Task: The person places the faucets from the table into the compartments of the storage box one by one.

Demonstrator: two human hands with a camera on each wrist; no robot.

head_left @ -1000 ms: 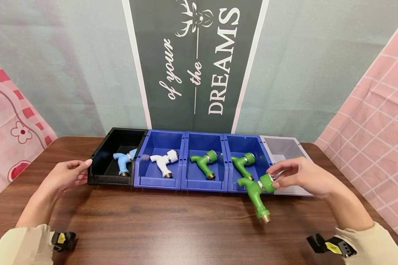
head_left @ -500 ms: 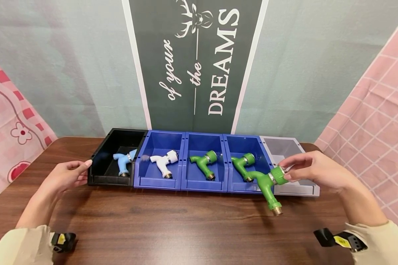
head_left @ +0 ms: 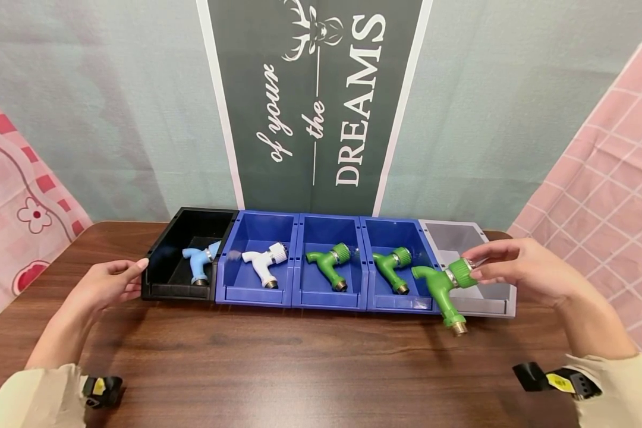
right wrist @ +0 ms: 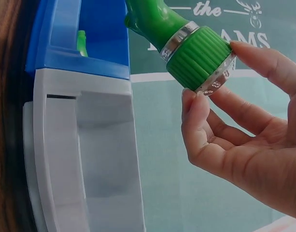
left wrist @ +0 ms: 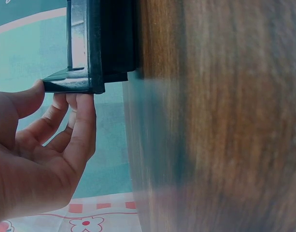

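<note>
My right hand [head_left: 529,270] pinches the ribbed knob of a green tap [head_left: 443,291] between thumb and fingers. The tap hangs in front of the grey bin [head_left: 497,306], with its brass threaded end pointing down. In the right wrist view, the tap's knob [right wrist: 198,58] is beside the grey bin. My left hand [head_left: 109,282] touches the black bin [head_left: 179,291] at its left side. Its thumb lies at the rim and its fingertips rest against the outer wall [left wrist: 73,87]. A blue tap [head_left: 198,261] lies inside that bin.
Three blue bins [head_left: 329,300] stand in a row between the black and grey ones. They hold a white tap [head_left: 262,261], a green tap [head_left: 329,267] and another green tap [head_left: 392,270]. A wooden table [head_left: 299,368] carries the row, against a cloth backdrop [head_left: 460,119].
My right hand has carried the green tap rightward and slightly back, from before the right blue bin to before the grey bin. The left hand has stayed in place.
</note>
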